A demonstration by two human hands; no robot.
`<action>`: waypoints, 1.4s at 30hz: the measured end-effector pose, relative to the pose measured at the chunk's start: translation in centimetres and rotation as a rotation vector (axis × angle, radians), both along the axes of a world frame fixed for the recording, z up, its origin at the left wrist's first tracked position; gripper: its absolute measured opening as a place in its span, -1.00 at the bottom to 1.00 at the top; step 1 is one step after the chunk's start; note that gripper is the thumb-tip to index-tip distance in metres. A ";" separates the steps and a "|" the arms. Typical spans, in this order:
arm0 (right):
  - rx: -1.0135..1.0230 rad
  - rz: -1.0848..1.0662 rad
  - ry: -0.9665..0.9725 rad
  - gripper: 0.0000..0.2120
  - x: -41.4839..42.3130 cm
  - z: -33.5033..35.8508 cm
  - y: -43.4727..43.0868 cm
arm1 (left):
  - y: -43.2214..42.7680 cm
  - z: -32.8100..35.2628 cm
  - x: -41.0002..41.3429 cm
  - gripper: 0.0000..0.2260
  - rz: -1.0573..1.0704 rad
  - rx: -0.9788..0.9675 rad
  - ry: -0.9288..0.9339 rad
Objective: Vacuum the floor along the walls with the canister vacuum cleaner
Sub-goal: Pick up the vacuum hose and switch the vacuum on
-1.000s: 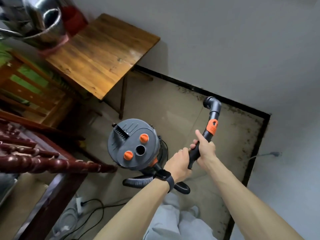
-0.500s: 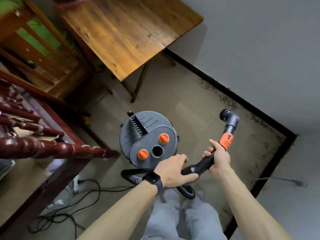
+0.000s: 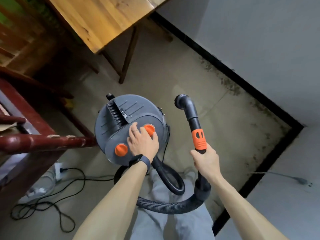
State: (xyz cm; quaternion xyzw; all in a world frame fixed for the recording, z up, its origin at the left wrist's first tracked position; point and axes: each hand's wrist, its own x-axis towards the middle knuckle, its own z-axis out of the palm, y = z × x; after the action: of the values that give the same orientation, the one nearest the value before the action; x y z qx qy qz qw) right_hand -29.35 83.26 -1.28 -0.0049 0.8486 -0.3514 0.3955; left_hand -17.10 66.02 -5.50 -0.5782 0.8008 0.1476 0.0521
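The grey canister vacuum (image 3: pixel 121 118) with two orange knobs stands on the floor in front of me. My left hand (image 3: pixel 142 142) rests on its top between the knobs, fingers spread beside the upper orange knob (image 3: pixel 149 129). My right hand (image 3: pixel 205 161) grips the black wand handle just below its orange collar (image 3: pixel 199 140). The wand's elbow nozzle (image 3: pixel 184 102) is raised off the floor and points left. A black ribbed hose (image 3: pixel 173 205) loops from the wand under my arms to the canister.
A wooden table (image 3: pixel 107 19) stands at the back, its legs close to the canister. Dark red bed rails (image 3: pixel 43 142) lie left. Power cords (image 3: pixel 52 201) and a plug strip trail on the floor at lower left. A black baseboard (image 3: pixel 242 78) with dirt beside it runs to a corner at right.
My left hand has let go of the hose handle and moved onto the canister top. My right hand has tilted the wand more upright. My view has dropped closer to the canister.
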 end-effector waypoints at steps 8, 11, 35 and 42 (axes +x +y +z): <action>-0.108 -0.025 -0.107 -0.70 0.1 -0.6 0.2 | 0.1 -1.3 -0.8 -0.69 0.043 -0.156 -0.029; -0.169 -0.132 -0.192 -0.70 -1.1 -0.1 -0.6 | 0.1 -1.1 -0.8 -0.70 0.050 -0.146 -0.048; -0.117 0.036 -0.223 -0.69 -0.8 -1.7 -0.5 | -0.1 -1.1 0.3 -0.78 -0.175 -0.232 -0.164; -0.110 0.040 -0.220 -0.71 -0.2 -1.4 -0.7 | -0.6 -0.6 0.5 -0.70 -0.250 -0.213 -0.191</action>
State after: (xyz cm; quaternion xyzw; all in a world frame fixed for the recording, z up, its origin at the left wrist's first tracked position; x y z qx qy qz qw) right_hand -29.55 82.52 -2.68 -0.0051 0.7792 -0.3880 0.4923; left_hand -16.63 65.43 -6.13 -0.4877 0.8689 -0.0009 0.0845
